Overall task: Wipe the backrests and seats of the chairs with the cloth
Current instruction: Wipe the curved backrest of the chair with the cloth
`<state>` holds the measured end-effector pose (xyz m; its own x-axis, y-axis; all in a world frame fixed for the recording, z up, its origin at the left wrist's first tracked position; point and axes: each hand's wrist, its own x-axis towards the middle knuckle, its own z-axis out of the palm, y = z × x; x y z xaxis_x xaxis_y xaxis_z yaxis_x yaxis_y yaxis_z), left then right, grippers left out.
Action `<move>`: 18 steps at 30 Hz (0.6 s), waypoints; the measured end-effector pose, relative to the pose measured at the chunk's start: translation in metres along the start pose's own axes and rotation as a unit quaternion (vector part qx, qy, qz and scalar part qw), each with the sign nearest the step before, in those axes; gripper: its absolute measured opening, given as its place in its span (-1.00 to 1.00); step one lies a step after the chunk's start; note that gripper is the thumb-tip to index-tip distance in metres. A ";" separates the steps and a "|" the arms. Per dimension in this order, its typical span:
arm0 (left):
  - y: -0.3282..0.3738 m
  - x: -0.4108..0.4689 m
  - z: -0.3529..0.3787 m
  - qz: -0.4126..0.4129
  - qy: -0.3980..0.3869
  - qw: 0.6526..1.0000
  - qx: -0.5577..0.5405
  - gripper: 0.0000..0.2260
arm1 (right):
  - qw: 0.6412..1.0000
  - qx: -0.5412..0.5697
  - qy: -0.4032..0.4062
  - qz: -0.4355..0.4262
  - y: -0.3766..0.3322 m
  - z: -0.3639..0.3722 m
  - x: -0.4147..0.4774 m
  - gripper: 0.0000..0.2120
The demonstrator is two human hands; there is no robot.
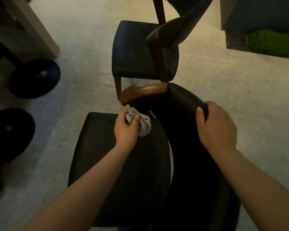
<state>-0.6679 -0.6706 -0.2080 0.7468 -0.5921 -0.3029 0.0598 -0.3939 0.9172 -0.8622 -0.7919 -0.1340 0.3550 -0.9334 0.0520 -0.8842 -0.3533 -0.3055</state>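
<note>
Chairs stood in line: near chair (pixel 123 172) filled the lower frame, far chair (pixel 132 50) just beyond its backrest (pixel 182 124). Right hand (pixel 217 125) was clamped over the backrest's top edge; under the wooden rail (pixel 143 94), at the far edge of the seat (pixel 98 139), left hand (pixel 125 129) was closed round the bunched cloth (pixel 144 125). Risk: the balled cloth gave a small contact patch, so strips could go unwiped, and the spot under the right hand could get skipped.
</note>
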 end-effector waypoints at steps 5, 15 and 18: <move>0.031 -0.025 -0.020 0.028 -0.016 0.999 0.009 -0.80 | 0.997 0.063 0.026 -0.026 -0.008 -0.025 -0.016 -0.63; 0.090 -0.109 -0.054 0.042 -0.038 0.998 0.007 -0.80 | 0.969 0.234 -0.080 -0.022 -0.025 -0.087 -0.094 -0.64; 0.106 -0.134 -0.058 0.017 -0.057 0.998 -0.017 -0.83 | 0.945 0.297 -0.131 -0.030 -0.024 -0.105 -0.115 -0.61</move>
<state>-0.7229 -0.5922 -0.0549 0.6685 -0.6819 -0.2968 0.0588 -0.3494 0.9351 -0.9134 -0.6828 -0.0324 0.5306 -0.8379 -0.1281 -0.5621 -0.2347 -0.7930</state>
